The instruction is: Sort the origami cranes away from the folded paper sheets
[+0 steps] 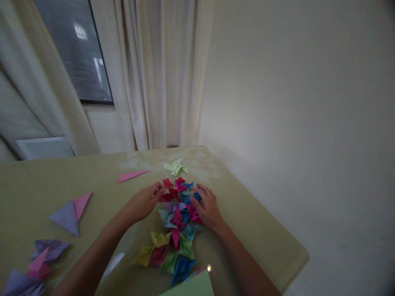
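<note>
A heap of folded origami paper pieces (177, 218) in red, magenta, blue, light blue, yellow and green lies between my two hands. At its left edge, my left hand (147, 202) has its fingers curled together on a red origami piece (166, 197). My right hand (206, 206) is on the heap's right side, thumb and fingers apart, over a blue origami piece (196, 196) and against a magenta origami piece (193, 214). Its fingertips partly cover the pieces there. Behind the heap lies a pale green paper pinwheel (176, 167).
On the table (247, 230) at left are a pink folded paper (132, 176), a purple folded triangle (66, 217) and purple origami pieces (51, 250). A light green sheet (193, 287) lies at the front. A wall (293, 123) borders the right side; curtains (166, 82) hang behind.
</note>
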{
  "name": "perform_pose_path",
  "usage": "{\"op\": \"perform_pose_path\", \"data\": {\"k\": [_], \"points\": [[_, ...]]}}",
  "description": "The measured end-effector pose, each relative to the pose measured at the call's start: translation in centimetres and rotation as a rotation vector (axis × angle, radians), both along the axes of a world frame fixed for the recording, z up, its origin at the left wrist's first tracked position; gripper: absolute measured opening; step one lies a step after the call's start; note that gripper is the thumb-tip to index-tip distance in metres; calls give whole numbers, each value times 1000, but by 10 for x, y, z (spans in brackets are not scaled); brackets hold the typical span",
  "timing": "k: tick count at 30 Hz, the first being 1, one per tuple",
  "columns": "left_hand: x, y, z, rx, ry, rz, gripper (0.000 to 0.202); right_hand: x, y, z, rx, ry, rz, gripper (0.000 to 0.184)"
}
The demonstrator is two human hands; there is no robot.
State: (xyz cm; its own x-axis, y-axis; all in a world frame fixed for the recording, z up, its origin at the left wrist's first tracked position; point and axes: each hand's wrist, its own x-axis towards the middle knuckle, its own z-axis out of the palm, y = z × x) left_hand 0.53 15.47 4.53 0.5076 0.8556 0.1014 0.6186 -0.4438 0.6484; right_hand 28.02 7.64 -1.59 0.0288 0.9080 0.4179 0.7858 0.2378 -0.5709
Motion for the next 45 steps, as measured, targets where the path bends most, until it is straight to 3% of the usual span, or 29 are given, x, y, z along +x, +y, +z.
{"op": "perform_pose_path", "data": {"k": [3, 7, 10, 12, 15, 19, 22, 25, 28, 30, 33, 36, 38, 39, 41, 45], "points": [[-10, 18, -18, 163, 15, 189, 47, -2, -2, 4, -1, -29, -5, 44], [-8, 24, -48, 88, -88, 119, 41, -2, -3, 10, 24, -77, 3, 44], [-5, 23, -52, 32, -118, 150, 32, -3, -6, 11, 29, -103, 13, 44], [-7, 22, -41, 34, -155, 160, 29, -6, -9, 14, 32, -111, 3, 42], [-17, 14, -4, -11, -294, 89, 33, -13, -7, 26, 49, -108, -42, 37], [-32, -12, 50, -225, -324, -216, 33, -25, 17, 56, -26, -218, -12, 27], [-38, -28, 61, -406, -217, -368, 35, -37, 46, 72, -161, -393, 50, 25], [-33, -21, 41, -311, -166, -310, 32, -47, 70, 73, -257, -498, 80, 22], [-17, 10, 8, -29, -182, -40, 34, -49, 81, 70, -280, -528, 107, 18], [-2, 35, -10, 65, -141, 96, 39, -45, 81, 77, -247, -497, 103, 17], [21, 64, -27, 103, -108, 137, 42, -35, 64, 107, -158, -329, 168, 13], [38, 80, -32, 86, -79, 97, 28, -28, 40, 143, -166, -119, 433, 13], [41, 84, -31, 64, -67, 69, 14, -27, 32, 155, -208, -69, 563, 16], [40, 85, -28, 58, -66, 62, 11, -26, 34, 154, -215, -70, 567, 17], [34, 83, -18, 59, -77, 61, 13, -25, 47, 141, -190, -117, 439, 18], [7, 60, 22, 57, -161, 69, 31, -25, 92, 87, -196, -303, 33, 20]]}}
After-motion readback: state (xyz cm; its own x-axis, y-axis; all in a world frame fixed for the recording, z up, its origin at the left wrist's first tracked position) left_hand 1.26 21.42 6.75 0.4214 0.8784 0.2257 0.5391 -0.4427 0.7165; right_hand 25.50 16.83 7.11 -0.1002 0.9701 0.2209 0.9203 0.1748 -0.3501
